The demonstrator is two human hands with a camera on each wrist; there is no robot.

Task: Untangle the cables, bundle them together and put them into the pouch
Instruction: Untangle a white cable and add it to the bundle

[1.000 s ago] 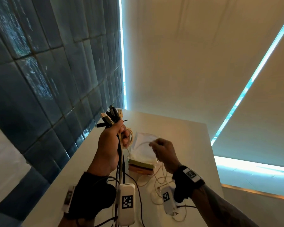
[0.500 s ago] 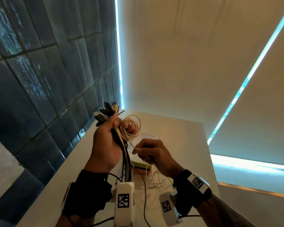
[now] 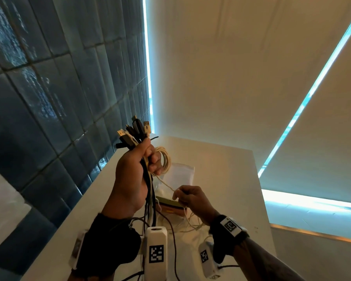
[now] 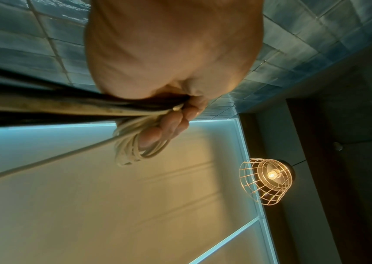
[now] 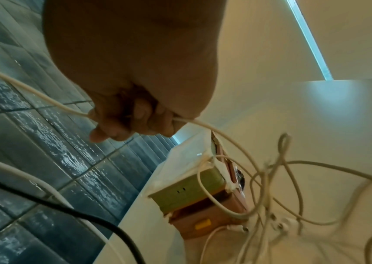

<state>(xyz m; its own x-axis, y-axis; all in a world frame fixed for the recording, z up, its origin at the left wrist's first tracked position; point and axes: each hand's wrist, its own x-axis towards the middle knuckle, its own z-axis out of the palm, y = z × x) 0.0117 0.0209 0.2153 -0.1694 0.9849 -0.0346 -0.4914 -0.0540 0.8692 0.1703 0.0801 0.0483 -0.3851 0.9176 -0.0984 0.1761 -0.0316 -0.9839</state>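
Observation:
My left hand (image 3: pixel 137 163) is raised above the table and grips a bundle of black and white cables (image 3: pixel 149 191), their USB plugs (image 3: pixel 133 131) fanning out above the fist. A thin cream cable is wound in loops (image 3: pixel 164 159) around the left fingers (image 4: pixel 171 125). From the coil (image 4: pixel 133 148) a strand runs down to my right hand (image 3: pixel 187 196), which pinches the cream cable (image 5: pixel 42 98) lower and to the right. Its loose remainder (image 5: pixel 271 178) lies tangled on the table. A clear plastic pouch (image 3: pixel 180 173) lies behind the hands.
A green box stacked on a brown box (image 5: pixel 187 191) sits on the white table (image 3: pixel 221 169) under the hands. A dark tiled wall (image 3: pixel 49 88) runs along the table's left edge. Pale blinds (image 3: pixel 231 67) hang behind. A caged lamp (image 4: pixel 268 180) hangs overhead.
My left hand has risen with the bundle, and more cream loops lie around its fingers. My right hand moved down and right along the strand.

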